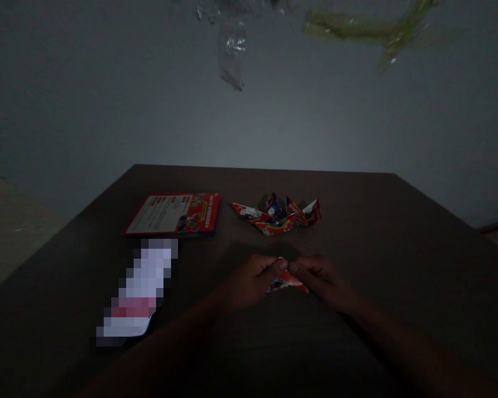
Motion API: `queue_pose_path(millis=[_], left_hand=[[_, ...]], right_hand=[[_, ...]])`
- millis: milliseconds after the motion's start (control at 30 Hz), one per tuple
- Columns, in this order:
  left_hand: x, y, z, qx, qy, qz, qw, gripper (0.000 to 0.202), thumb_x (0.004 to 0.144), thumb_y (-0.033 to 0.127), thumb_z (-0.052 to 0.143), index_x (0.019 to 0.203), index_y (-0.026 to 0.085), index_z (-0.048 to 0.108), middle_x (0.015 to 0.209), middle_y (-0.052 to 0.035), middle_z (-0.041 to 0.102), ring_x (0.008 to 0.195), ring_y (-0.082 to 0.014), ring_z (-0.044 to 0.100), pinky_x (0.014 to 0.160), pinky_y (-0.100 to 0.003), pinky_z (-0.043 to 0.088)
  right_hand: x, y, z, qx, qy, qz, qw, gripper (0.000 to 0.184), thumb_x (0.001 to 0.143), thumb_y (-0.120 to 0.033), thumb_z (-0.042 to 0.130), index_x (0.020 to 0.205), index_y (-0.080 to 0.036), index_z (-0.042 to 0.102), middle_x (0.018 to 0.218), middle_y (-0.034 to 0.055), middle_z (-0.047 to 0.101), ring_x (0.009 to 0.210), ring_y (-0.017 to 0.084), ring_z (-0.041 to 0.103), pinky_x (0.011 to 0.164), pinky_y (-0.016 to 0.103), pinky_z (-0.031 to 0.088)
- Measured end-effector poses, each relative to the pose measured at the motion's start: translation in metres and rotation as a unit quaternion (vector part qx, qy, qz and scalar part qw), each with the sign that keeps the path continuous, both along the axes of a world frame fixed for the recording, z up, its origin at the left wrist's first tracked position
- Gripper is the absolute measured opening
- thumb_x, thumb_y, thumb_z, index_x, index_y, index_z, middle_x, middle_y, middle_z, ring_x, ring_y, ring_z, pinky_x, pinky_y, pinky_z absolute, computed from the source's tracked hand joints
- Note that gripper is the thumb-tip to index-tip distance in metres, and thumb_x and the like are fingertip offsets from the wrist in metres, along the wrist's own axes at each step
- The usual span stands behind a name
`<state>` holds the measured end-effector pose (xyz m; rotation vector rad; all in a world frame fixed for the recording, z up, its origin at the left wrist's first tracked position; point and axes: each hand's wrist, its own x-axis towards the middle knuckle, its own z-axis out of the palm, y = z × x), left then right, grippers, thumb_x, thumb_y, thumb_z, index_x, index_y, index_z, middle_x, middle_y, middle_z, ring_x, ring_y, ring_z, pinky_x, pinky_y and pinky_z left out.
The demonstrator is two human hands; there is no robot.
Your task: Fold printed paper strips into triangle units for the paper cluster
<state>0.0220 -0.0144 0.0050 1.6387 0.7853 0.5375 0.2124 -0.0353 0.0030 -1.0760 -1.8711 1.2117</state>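
Both hands meet over the near middle of the table, pinching one small piece of folded printed paper, red and white with some dark print. My left hand is closed on its left side, thumb on top. From the right, my right hand grips the same paper, its thumb close to the left thumb. Fingers hide much of the paper's upper part. Just beyond the hands lie several folded paper shapes in red, white and blue, pointed at the ends like little boats.
A stack of red-edged printed sheets lies at the back left of the dark table. In front of it is a lit, blurred-out phone-like object. Behind the table stands a grey wall with clear tape and yellowish tape.
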Motion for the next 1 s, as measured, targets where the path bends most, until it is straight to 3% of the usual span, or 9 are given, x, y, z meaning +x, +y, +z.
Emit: queue_pose_path(millis=[167,300,433,633,767,1000], left_hand=[[0.001,0.0001,0.0012,0.079,-0.036,0.066,0.994,0.031,0.088,0.039,0.042,0.073,0.014,0.053,0.062,0.0036,0.042,0.059,-0.0088,0.041,0.054,-0.02,0.03],[-0.0005,-0.0014,0.0052,0.126,-0.013,0.067,0.99,0.033,0.089,0.035,0.041,0.064,0.014,0.048,0.057,0.005,0.037,0.055,-0.0078,0.037,0.052,-0.02,0.028],[0.0001,-0.0048,0.0084,0.15,-0.009,0.095,0.984,0.031,0.088,0.034,0.042,0.067,0.014,0.052,0.058,0.0041,0.041,0.056,-0.0085,0.041,0.052,-0.02,0.029],[0.0017,-0.0044,0.0073,0.093,-0.05,0.143,0.984,0.025,0.085,0.038,0.05,0.097,0.017,0.054,0.082,-0.0014,0.057,0.074,-0.0129,0.053,0.064,-0.022,0.039],[-0.0003,-0.0019,0.0057,0.036,-0.066,0.149,0.986,0.027,0.086,0.041,0.047,0.093,0.017,0.054,0.078,-0.0004,0.055,0.065,-0.0101,0.05,0.058,-0.021,0.038],[0.0001,-0.002,0.005,-0.029,-0.135,0.124,0.983,0.026,0.078,0.034,0.06,0.096,0.017,0.054,0.084,-0.0003,0.054,0.066,-0.0093,0.049,0.06,-0.021,0.038]], right_hand=[[-0.001,0.0005,0.0019,0.007,-0.025,0.001,1.0,0.041,0.09,-0.04,0.043,0.056,-0.017,0.041,0.052,-0.0059,0.03,0.047,0.007,0.03,0.046,0.021,0.026],[-0.0038,-0.0002,0.0011,0.006,-0.011,0.024,1.0,0.04,0.09,-0.037,0.044,0.055,-0.016,0.043,0.052,-0.0059,0.031,0.047,0.007,0.029,0.045,0.021,0.025],[-0.0036,-0.0002,0.0009,0.016,-0.01,0.0,1.0,0.04,0.088,-0.037,0.046,0.055,-0.016,0.044,0.051,-0.006,0.03,0.047,0.007,0.029,0.045,0.021,0.024],[-0.0023,0.0012,0.0031,0.059,-0.018,-0.082,0.995,0.025,0.087,-0.033,0.05,0.08,-0.015,0.066,0.059,-0.0011,0.052,0.054,0.01,0.045,0.049,0.021,0.034],[-0.0047,0.0026,0.0043,0.116,-0.015,-0.051,0.992,0.021,0.085,-0.025,0.054,0.099,-0.02,0.069,0.08,0.0041,0.065,0.07,0.014,0.056,0.063,0.024,0.043],[-0.0017,0.0069,-0.0023,0.126,0.002,-0.046,0.991,0.025,0.083,-0.021,0.058,0.106,-0.023,0.067,0.096,0.0065,0.067,0.083,0.017,0.062,0.071,0.028,0.048]])
